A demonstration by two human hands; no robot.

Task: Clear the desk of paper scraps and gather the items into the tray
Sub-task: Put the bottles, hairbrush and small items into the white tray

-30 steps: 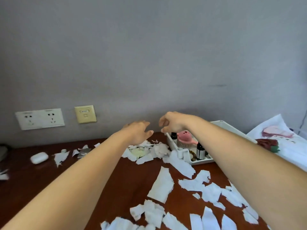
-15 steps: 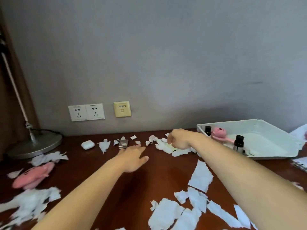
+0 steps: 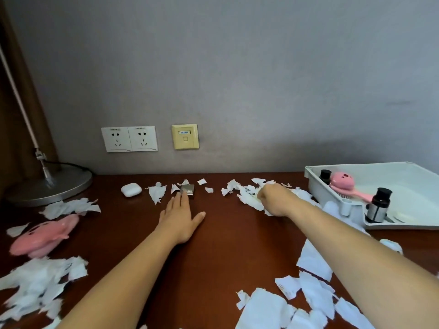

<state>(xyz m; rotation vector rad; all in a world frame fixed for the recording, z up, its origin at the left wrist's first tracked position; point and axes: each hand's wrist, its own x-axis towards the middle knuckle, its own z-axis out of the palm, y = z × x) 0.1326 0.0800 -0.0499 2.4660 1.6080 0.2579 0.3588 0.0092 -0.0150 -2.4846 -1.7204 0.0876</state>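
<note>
White paper scraps lie all over the dark wooden desk (image 3: 221, 252). My right hand (image 3: 273, 200) rests closed on a pile of scraps (image 3: 247, 198) near the wall, left of the white tray (image 3: 351, 207). The tray holds a pink hairbrush (image 3: 346, 185) and two dark bottles (image 3: 377, 205). My left hand (image 3: 180, 217) lies flat and open on the desk, fingertips touching a small silver box (image 3: 187, 190). A white earbud case (image 3: 131, 189) sits left of that box. A pink item (image 3: 45, 236) lies at the far left.
A desk lamp with a round metal base (image 3: 47, 186) stands at the back left. Wall sockets (image 3: 129, 142) are above the desk. More scrap piles lie at the front left (image 3: 35, 286) and front right (image 3: 297, 302).
The view swung left, bringing the lamp and pink item into sight. My left hand moved forward to the silver box. My right hand settled onto the scrap pile by the tray.
</note>
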